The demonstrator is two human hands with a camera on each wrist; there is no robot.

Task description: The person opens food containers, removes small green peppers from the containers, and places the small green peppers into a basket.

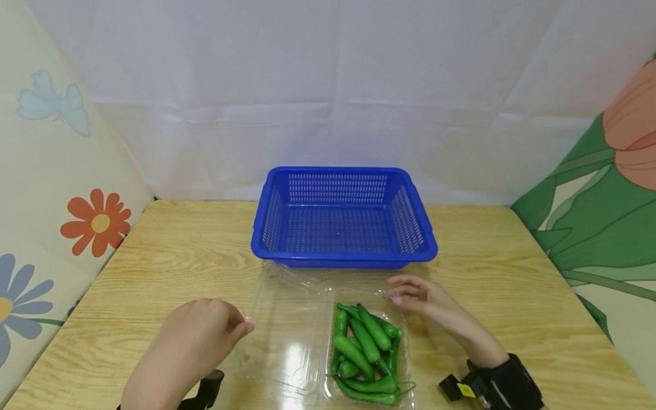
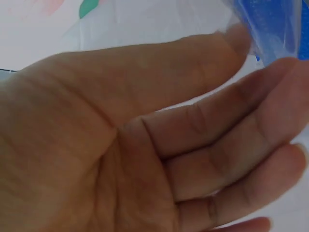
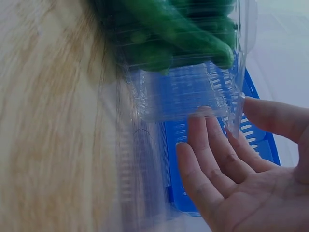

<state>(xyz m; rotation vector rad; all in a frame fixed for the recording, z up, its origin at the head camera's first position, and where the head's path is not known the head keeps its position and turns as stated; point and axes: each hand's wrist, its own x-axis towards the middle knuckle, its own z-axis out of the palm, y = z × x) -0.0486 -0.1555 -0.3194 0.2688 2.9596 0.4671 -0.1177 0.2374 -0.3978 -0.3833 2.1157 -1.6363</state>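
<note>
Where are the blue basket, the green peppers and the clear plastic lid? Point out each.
Blue basket [image 1: 344, 256], head view: middle of its front rim.
Green peppers [image 1: 365, 341], head view: one pepper's body, mid-pile.
Clear plastic lid [image 1: 288, 324], head view: its broad panel.

Tbl has room to pass L of L hand & R of R hand; peppers reachable fr. above. Basket blocks straight ahead, w/ slim gap to box & white sheet close behind; clear lid bars low route btwn. hands.
</note>
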